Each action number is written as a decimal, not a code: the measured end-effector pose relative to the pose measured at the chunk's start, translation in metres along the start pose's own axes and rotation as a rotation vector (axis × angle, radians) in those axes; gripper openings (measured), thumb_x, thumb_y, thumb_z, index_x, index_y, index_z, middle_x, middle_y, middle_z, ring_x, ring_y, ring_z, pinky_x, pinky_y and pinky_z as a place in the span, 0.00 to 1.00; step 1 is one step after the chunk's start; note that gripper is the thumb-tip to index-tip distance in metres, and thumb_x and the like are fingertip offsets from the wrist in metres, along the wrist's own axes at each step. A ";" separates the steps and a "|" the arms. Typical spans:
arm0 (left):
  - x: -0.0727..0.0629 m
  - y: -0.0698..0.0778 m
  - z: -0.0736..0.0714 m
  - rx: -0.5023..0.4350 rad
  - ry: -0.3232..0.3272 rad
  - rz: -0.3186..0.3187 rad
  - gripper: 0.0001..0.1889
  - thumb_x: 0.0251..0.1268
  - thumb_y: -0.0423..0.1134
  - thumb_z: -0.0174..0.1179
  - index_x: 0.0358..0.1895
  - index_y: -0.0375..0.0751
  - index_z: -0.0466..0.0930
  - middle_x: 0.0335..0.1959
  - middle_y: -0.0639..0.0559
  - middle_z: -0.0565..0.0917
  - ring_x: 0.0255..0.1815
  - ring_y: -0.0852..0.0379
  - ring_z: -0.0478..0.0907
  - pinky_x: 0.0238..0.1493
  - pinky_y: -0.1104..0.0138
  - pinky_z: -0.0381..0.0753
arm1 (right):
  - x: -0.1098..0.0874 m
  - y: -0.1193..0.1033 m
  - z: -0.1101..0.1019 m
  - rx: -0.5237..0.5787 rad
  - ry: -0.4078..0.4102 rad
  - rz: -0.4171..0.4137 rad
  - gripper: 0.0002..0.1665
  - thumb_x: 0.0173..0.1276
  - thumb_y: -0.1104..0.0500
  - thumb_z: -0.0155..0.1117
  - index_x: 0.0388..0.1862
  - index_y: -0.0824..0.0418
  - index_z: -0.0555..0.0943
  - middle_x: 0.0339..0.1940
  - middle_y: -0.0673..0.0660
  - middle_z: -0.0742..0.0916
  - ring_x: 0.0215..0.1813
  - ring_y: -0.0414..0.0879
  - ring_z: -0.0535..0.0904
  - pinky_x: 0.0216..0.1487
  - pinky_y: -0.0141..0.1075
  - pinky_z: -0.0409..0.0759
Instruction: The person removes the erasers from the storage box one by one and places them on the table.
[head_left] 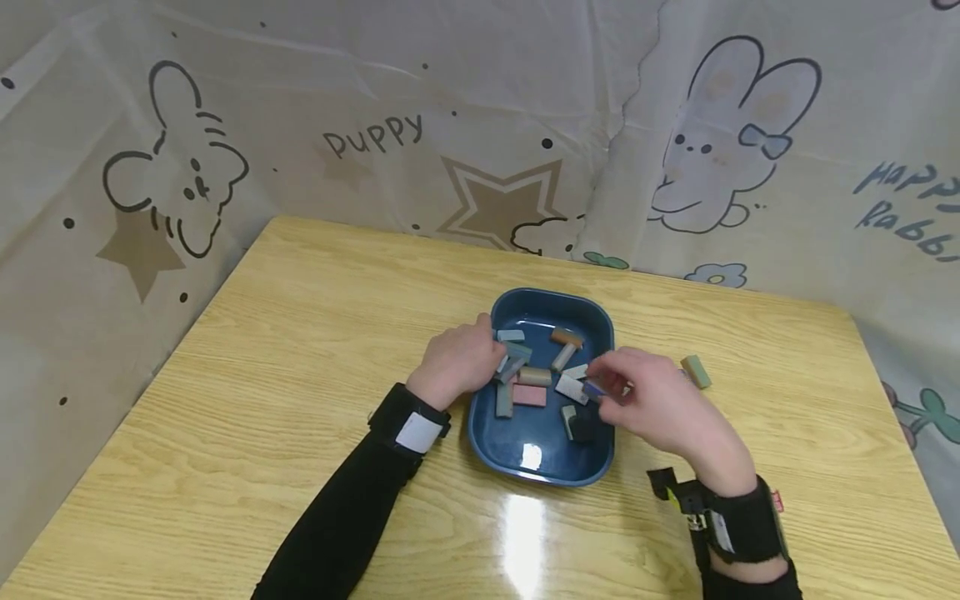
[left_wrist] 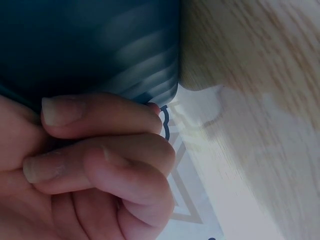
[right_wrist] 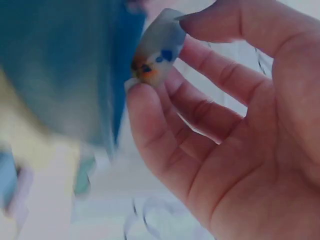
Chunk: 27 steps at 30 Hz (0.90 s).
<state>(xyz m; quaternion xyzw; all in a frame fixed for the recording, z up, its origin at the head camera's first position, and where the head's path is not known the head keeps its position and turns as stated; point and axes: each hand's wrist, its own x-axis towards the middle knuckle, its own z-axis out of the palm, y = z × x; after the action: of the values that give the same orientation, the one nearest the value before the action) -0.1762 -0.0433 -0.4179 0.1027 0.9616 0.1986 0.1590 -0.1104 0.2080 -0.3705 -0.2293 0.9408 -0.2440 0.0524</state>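
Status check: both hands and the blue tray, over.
Left hand grips left edge of blue tray. Right hand pinches small block at tray's right side. Green block on table, right of tray. Nothing visibly in the way.

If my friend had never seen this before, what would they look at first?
Probably the blue tray on the wooden table, with small coloured blocks scattered inside it. Next come the hands: the left hand grips the tray's left side, and the right hand pinches another block at its right side. Behind the table, a big cartoon rabbit stands out at the upper right of the pale cloth.
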 end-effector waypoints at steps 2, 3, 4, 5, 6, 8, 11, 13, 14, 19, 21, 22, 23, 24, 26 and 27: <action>0.000 -0.001 0.000 -0.003 0.004 -0.003 0.29 0.75 0.48 0.46 0.69 0.29 0.60 0.24 0.47 0.76 0.18 0.55 0.75 0.17 0.67 0.67 | -0.007 0.011 -0.011 -0.018 0.022 0.063 0.16 0.55 0.65 0.66 0.44 0.58 0.82 0.32 0.49 0.81 0.34 0.44 0.74 0.35 0.39 0.74; 0.000 -0.001 0.000 -0.003 0.005 -0.005 0.29 0.74 0.48 0.46 0.69 0.29 0.60 0.24 0.47 0.76 0.18 0.55 0.75 0.18 0.67 0.67 | -0.010 0.017 -0.015 -0.028 0.027 0.090 0.16 0.54 0.65 0.65 0.44 0.59 0.82 0.32 0.50 0.81 0.34 0.45 0.73 0.35 0.39 0.73; 0.000 -0.001 0.000 0.000 0.007 -0.006 0.29 0.74 0.48 0.46 0.69 0.29 0.60 0.24 0.48 0.76 0.18 0.55 0.75 0.17 0.67 0.67 | -0.013 0.023 -0.019 -0.038 0.029 0.117 0.16 0.55 0.65 0.65 0.44 0.60 0.82 0.31 0.50 0.81 0.33 0.45 0.73 0.35 0.40 0.73; 0.000 -0.001 0.000 -0.002 0.006 -0.003 0.29 0.74 0.47 0.46 0.69 0.29 0.60 0.24 0.47 0.76 0.18 0.55 0.75 0.17 0.67 0.67 | -0.016 0.028 -0.023 -0.049 0.031 0.145 0.16 0.55 0.65 0.65 0.44 0.60 0.82 0.31 0.51 0.80 0.33 0.46 0.73 0.34 0.40 0.72; 0.000 -0.001 0.001 -0.003 0.004 0.001 0.29 0.74 0.47 0.46 0.69 0.29 0.60 0.24 0.47 0.76 0.18 0.55 0.75 0.18 0.67 0.67 | -0.020 0.033 -0.025 -0.057 0.031 0.170 0.16 0.55 0.65 0.65 0.44 0.61 0.81 0.31 0.51 0.80 0.33 0.46 0.73 0.33 0.40 0.71; 0.000 0.000 0.001 -0.009 -0.003 0.007 0.30 0.74 0.47 0.46 0.69 0.29 0.59 0.25 0.47 0.76 0.18 0.55 0.75 0.18 0.67 0.67 | -0.027 0.043 -0.028 -0.065 0.020 0.215 0.16 0.56 0.64 0.65 0.45 0.62 0.81 0.31 0.52 0.80 0.33 0.46 0.72 0.33 0.40 0.70; 0.000 0.001 0.000 -0.011 -0.004 0.006 0.30 0.74 0.47 0.45 0.70 0.29 0.59 0.25 0.47 0.76 0.18 0.55 0.75 0.18 0.67 0.67 | -0.034 0.057 -0.024 -0.055 -0.012 0.263 0.15 0.58 0.64 0.65 0.45 0.63 0.81 0.31 0.52 0.80 0.33 0.46 0.73 0.33 0.40 0.71; 0.000 0.001 0.000 -0.006 0.000 0.002 0.30 0.74 0.47 0.46 0.69 0.29 0.59 0.25 0.46 0.76 0.19 0.55 0.75 0.18 0.67 0.67 | -0.036 0.065 -0.019 -0.050 -0.038 0.278 0.13 0.58 0.64 0.66 0.44 0.63 0.80 0.30 0.51 0.80 0.32 0.46 0.73 0.32 0.40 0.70; 0.000 0.001 0.000 -0.002 0.001 0.000 0.29 0.74 0.47 0.45 0.69 0.29 0.59 0.25 0.46 0.76 0.19 0.54 0.75 0.18 0.67 0.67 | -0.037 0.069 -0.016 -0.046 -0.046 0.283 0.13 0.58 0.64 0.66 0.43 0.62 0.80 0.29 0.51 0.79 0.31 0.45 0.72 0.32 0.40 0.70; 0.000 0.001 -0.001 -0.005 -0.004 0.008 0.29 0.74 0.47 0.45 0.69 0.29 0.60 0.25 0.47 0.76 0.19 0.54 0.75 0.18 0.67 0.67 | -0.036 0.083 -0.003 -0.043 -0.083 0.310 0.12 0.58 0.65 0.66 0.42 0.62 0.79 0.28 0.51 0.78 0.28 0.45 0.71 0.29 0.39 0.68; 0.000 0.000 0.000 -0.005 -0.005 0.007 0.29 0.75 0.47 0.45 0.69 0.28 0.60 0.24 0.47 0.76 0.18 0.54 0.75 0.18 0.67 0.67 | -0.034 0.086 0.000 -0.051 -0.096 0.322 0.12 0.57 0.66 0.67 0.42 0.63 0.79 0.28 0.52 0.78 0.28 0.45 0.71 0.29 0.38 0.68; 0.000 0.000 0.000 -0.004 -0.004 0.005 0.29 0.75 0.47 0.45 0.69 0.28 0.60 0.24 0.47 0.76 0.18 0.54 0.75 0.18 0.67 0.67 | -0.033 0.086 0.001 -0.058 -0.101 0.325 0.13 0.57 0.66 0.67 0.42 0.63 0.79 0.28 0.52 0.79 0.28 0.45 0.72 0.29 0.38 0.69; 0.000 0.000 0.000 -0.002 -0.004 0.005 0.29 0.75 0.47 0.45 0.69 0.28 0.60 0.24 0.47 0.76 0.18 0.55 0.75 0.18 0.67 0.67 | -0.033 0.086 0.002 -0.063 -0.104 0.328 0.13 0.57 0.66 0.67 0.43 0.63 0.80 0.29 0.52 0.79 0.29 0.45 0.72 0.30 0.39 0.69; -0.001 0.000 0.000 -0.001 -0.002 0.005 0.29 0.75 0.48 0.45 0.69 0.28 0.60 0.24 0.47 0.76 0.18 0.55 0.75 0.18 0.67 0.67 | -0.032 0.086 0.002 -0.067 -0.106 0.332 0.14 0.57 0.66 0.68 0.43 0.63 0.80 0.29 0.52 0.79 0.29 0.46 0.72 0.30 0.39 0.69; -0.001 0.000 0.000 -0.001 0.002 0.004 0.29 0.75 0.47 0.45 0.68 0.28 0.61 0.24 0.47 0.76 0.18 0.55 0.75 0.18 0.67 0.67 | -0.032 0.085 0.002 -0.071 -0.109 0.336 0.15 0.57 0.66 0.68 0.44 0.63 0.80 0.30 0.52 0.80 0.29 0.46 0.73 0.30 0.39 0.69; -0.001 0.000 0.000 -0.002 0.003 0.003 0.29 0.75 0.48 0.45 0.68 0.28 0.61 0.24 0.47 0.76 0.18 0.55 0.75 0.18 0.67 0.67 | -0.032 0.084 0.001 -0.073 -0.109 0.334 0.15 0.58 0.65 0.67 0.45 0.64 0.79 0.30 0.52 0.80 0.29 0.46 0.73 0.29 0.39 0.69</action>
<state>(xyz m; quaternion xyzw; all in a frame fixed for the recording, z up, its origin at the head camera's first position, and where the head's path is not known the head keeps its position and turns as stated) -0.1752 -0.0439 -0.4173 0.1036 0.9615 0.2001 0.1576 -0.1158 0.2872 -0.4122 -0.0843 0.9698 -0.1848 0.1349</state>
